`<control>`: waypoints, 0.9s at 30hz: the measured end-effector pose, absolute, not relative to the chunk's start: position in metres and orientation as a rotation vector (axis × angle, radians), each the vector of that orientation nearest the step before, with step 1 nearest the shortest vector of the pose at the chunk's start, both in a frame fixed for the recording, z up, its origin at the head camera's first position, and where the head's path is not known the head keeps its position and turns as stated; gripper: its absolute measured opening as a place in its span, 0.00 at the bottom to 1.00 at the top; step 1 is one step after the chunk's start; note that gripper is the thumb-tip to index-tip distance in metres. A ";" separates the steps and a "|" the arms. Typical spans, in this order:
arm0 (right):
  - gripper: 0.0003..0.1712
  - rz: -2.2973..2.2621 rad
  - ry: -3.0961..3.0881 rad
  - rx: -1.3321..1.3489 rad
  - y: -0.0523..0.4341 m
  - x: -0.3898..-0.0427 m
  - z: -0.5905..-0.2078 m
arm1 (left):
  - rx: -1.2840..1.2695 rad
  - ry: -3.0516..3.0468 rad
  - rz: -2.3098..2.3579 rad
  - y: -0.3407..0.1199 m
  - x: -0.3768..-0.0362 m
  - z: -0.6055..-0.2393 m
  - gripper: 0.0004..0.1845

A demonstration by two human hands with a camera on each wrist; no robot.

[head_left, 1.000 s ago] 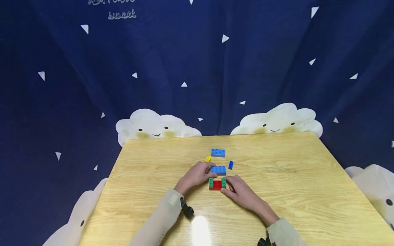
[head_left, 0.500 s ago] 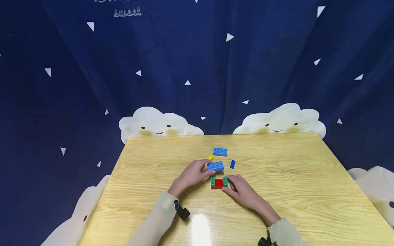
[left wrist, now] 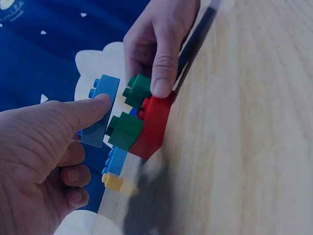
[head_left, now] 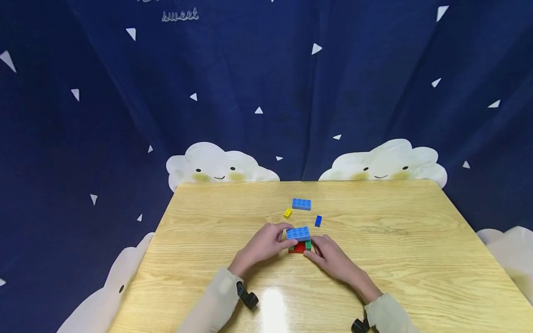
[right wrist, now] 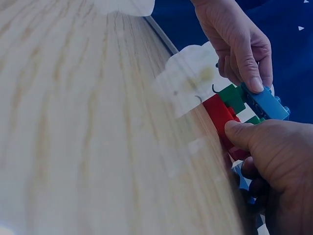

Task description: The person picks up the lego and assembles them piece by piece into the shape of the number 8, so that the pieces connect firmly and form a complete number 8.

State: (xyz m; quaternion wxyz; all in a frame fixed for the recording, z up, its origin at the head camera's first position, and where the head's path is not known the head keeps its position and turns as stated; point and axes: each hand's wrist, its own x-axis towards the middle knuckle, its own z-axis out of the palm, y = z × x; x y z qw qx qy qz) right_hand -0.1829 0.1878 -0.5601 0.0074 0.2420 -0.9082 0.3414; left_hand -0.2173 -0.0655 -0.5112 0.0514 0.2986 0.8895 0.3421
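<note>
My left hand (head_left: pixel 266 243) pinches a light blue 2x4 brick (head_left: pixel 298 233) and holds it just over two green bricks (left wrist: pixel 131 110) that stand on a red brick (head_left: pixel 298 249). In the left wrist view the thumb (left wrist: pixel 78 112) presses the blue brick's (left wrist: pixel 100 110) side. My right hand (head_left: pixel 329 256) grips the red brick (right wrist: pixel 221 117) from the right, its thumb (right wrist: pixel 239 134) on the brick's edge. The red base lies on the wooden table (head_left: pixel 208 259).
Behind the stack lie a second light blue brick (head_left: pixel 301 204), a small yellow brick (head_left: pixel 288 212) and a small dark blue brick (head_left: pixel 318 221). A dark blue cloth with white clouds (head_left: pixel 220 169) hangs behind the table.
My left hand lifted the light blue brick from the table and carried it toward me, over the green and red stack. The right hand stayed on the red brick.
</note>
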 end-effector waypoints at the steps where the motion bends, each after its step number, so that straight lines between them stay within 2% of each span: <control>1: 0.24 1.058 -2.837 0.761 0.187 -0.183 -0.560 | 0.910 2.705 1.040 -0.066 -0.216 -0.512 0.24; 12: 0.10 0.964 -2.838 0.785 0.179 -0.193 -0.558 | 0.878 2.717 1.041 -0.071 -0.212 -0.513 0.25; 18: 0.09 0.981 -2.862 0.772 0.179 -0.194 -0.557 | 0.897 2.738 0.998 -0.068 -0.214 -0.512 0.24; 27: 0.13 0.997 -2.916 0.765 0.179 -0.196 -0.555 | 0.901 2.724 0.990 -0.068 -0.216 -0.510 0.20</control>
